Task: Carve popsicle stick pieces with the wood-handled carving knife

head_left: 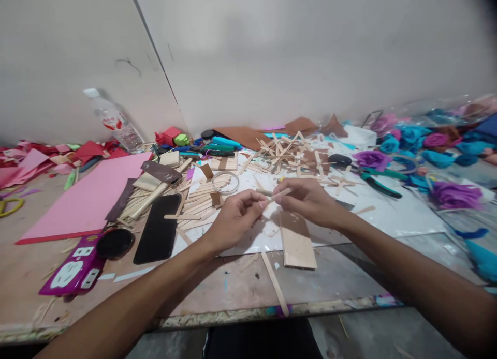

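My left hand (235, 217) and my right hand (306, 199) meet above the middle of the table, both pinched on a thin wooden craft stick (276, 195) held between their fingertips. Just below the hands a flat panel of glued wooden sticks (297, 242) lies on a white sheet (392, 217). A single loose stick (275, 282) lies near the table's front edge. A pile of loose wooden sticks (194, 201) sits left of my left hand, and a tangle of stick crosses (289, 149) lies behind my hands.
A black phone (157, 228), a purple power strip (75, 268) and a black round lid (115, 242) lie at the left front. Pink paper sheet (89, 196), a tape roll (225, 182), a plastic bottle (114, 122), green-handled pliers (378, 180), purple and blue paper flowers (438, 157).
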{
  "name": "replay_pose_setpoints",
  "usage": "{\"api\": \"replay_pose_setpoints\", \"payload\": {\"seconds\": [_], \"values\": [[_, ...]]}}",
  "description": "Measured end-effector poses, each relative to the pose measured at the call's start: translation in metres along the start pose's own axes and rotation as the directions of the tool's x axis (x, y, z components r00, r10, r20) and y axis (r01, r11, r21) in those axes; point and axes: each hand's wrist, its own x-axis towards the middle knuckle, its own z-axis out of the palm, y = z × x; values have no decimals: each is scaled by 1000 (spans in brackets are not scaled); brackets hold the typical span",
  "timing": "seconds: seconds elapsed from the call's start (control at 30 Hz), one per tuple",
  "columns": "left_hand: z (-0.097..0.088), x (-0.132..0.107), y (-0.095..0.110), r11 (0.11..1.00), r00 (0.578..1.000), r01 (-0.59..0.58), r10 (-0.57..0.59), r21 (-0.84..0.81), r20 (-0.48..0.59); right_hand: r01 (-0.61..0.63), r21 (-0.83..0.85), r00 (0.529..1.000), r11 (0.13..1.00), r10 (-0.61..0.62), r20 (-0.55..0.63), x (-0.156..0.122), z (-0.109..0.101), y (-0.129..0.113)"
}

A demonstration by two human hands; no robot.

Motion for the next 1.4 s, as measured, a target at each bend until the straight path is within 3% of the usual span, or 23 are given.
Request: {"api": "replay_pose_setpoints", "payload": {"seconds": [0.37,0.7,0.83,1.0,1.13,1.4], "values": [[2,-4,-2,990,999,38,-35,-134,21,-13,-32,996,999,15,83,-4,7,-12],[-15,4,-11,973,984,-166,153,161,91,106,-195,994,975,-101,33,0,16,-2],[-21,9,-14,879,949,-312,306,361,77,216,-332,975,918,-221,23,1,16,7],[-26,11,-19,712,880,-457,449,533,155,308,-415,949,856,-309,66,2,17,14],[-28,13,-21,628,850,-498,490,598,193,324,-447,940,834,-336,56,3,17,19],[-28,21,-19,486,831,-502,499,715,244,326,-565,936,758,-343,80,9,13,26]]}}
